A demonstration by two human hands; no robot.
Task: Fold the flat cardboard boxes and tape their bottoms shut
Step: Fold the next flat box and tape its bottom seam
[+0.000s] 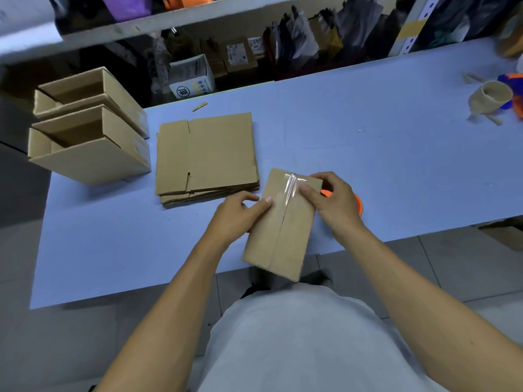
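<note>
At centre frame a folded cardboard box [280, 224] rests bottom-up at the bench's [368, 142] near edge. The left hand [237, 213] holds its left side, its grip curled round the edge. The right hand [331, 196] presses clear tape [293, 183] onto the seam at the far end — thumb on the tape. A stack of flat boxes [206, 157] lies just left; two folded boxes [87, 125] stand at upper left.

Pale blue table [368, 142] carries flat cardboard stack [206, 157]; two folded boxes [87, 128]; tape roll [489, 100].
</note>
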